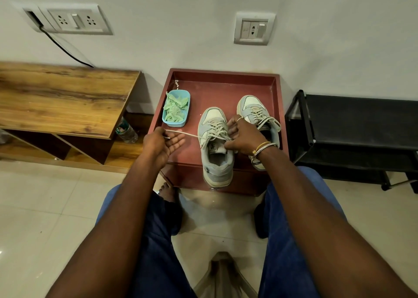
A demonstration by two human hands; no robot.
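Observation:
Two pale blue and white sneakers stand side by side on a dark red tray-topped stand [226, 87]. The left sneaker [216, 148] has its white lace [190, 135] drawn out taut to the left. My left hand [161, 145] holds the end of that lace between thumb and fingers, left of the shoe. My right hand [243, 137] grips the laces at the left sneaker's tongue, its fingers curled round them. The right sneaker [257, 114] is partly hidden behind my right hand and wrist.
A blue plastic box [176, 108] of green scraps sits at the tray's left. A wooden table [58, 98] stands to the left with a water bottle [126, 131] beside it. A black rack [352, 132] stands to the right. My knees and a bare foot [167, 191] are below.

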